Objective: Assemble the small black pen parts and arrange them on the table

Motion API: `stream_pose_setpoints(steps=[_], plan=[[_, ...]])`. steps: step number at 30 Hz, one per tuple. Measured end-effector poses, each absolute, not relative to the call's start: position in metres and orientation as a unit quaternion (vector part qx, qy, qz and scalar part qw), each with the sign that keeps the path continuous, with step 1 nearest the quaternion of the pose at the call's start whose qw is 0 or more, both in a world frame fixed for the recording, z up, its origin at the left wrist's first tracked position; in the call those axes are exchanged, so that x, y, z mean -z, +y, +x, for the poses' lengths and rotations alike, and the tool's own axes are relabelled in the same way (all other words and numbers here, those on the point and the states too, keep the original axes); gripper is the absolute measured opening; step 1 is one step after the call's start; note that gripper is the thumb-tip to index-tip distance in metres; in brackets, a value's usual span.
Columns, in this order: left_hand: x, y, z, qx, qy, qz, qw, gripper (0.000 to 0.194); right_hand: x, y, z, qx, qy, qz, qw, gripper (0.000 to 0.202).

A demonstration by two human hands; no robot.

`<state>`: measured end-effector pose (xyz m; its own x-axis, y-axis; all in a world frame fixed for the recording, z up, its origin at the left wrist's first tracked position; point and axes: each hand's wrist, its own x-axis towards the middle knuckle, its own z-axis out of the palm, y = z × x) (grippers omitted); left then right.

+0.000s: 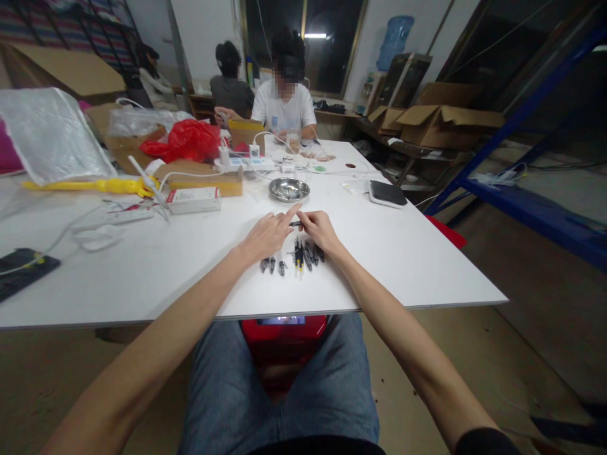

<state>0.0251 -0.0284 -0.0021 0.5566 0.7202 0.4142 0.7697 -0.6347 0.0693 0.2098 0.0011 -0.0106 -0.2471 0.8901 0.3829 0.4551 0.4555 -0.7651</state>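
Between my two hands is a small dark pen-like piece (pixel 296 224), held just above the white table (pixel 408 265). My left hand (pixel 269 234) has its fingers closed at the left end of the piece, its index finger pointing forward. My right hand (pixel 318 229) pinches the right end. Below the hands lie several dark pen parts: a few short clear-and-black ones (pixel 272 265) at the left, two with yellow ends (pixel 298 255) in the middle, and more black ones (pixel 308 256) at the right, partly hidden by my right hand. A shiny metal bowl (pixel 289 189) stands beyond the hands.
At the left are a white box (pixel 194 200), a yellow tool (pixel 109 186), a power strip (pixel 244 164), a red bag (pixel 187 142) and a dark device (pixel 23 272). A black-and-white device (pixel 387 194) lies right. Across the table sits a person in white (pixel 284 107).
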Motion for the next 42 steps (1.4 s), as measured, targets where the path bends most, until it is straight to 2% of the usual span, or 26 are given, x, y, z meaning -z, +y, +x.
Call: stream_pose_setpoints(steps=[6, 10, 16, 21, 24, 26, 29, 33, 39, 42], plan=[[-0.014, -0.026, 0.011, 0.292, -0.421, -0.854, 0.091, 0.061, 0.016, 0.011, 0.208, -0.270, -0.706, -0.454, 0.472, 0.072], [-0.010, -0.017, -0.001, 0.318, -0.468, -0.822, 0.060, 0.037, 0.015, 0.013, 0.210, -0.313, -0.678, -0.437, 0.501, 0.062], [0.002, -0.007, -0.003, 0.339, -0.495, -0.799, -0.029, 0.021, 0.007, 0.007, 0.211, -0.369, -0.656, -0.394, 0.528, 0.052], [0.002, -0.008, -0.003, 0.355, -0.485, -0.798, -0.047, 0.013, 0.003, 0.001, 0.213, -0.361, -0.670, -0.406, 0.505, 0.051], [0.001, -0.009, -0.004, 0.358, -0.469, -0.805, -0.052, 0.010, 0.005, -0.001, 0.215, -0.324, -0.684, -0.446, 0.477, 0.062], [0.001, -0.008, -0.004, 0.363, -0.474, -0.801, -0.048, 0.009, 0.004, -0.002, 0.216, -0.316, -0.691, -0.442, 0.477, 0.063], [0.002, -0.008, -0.005, 0.365, -0.498, -0.785, -0.049, 0.008, 0.000, -0.003, 0.216, -0.342, -0.695, -0.390, 0.498, 0.050], [0.004, -0.009, -0.004, 0.351, -0.494, -0.792, -0.079, 0.009, -0.003, -0.004, 0.218, -0.359, -0.687, -0.377, 0.507, 0.047], [0.002, -0.011, 0.001, 0.368, -0.436, -0.817, -0.080, 0.026, 0.004, -0.001, 0.219, -0.315, -0.684, -0.459, 0.472, 0.066], [0.003, -0.009, 0.000, 0.373, -0.426, -0.821, -0.072, 0.027, 0.003, -0.002, 0.218, -0.334, -0.689, -0.440, 0.469, 0.067]])
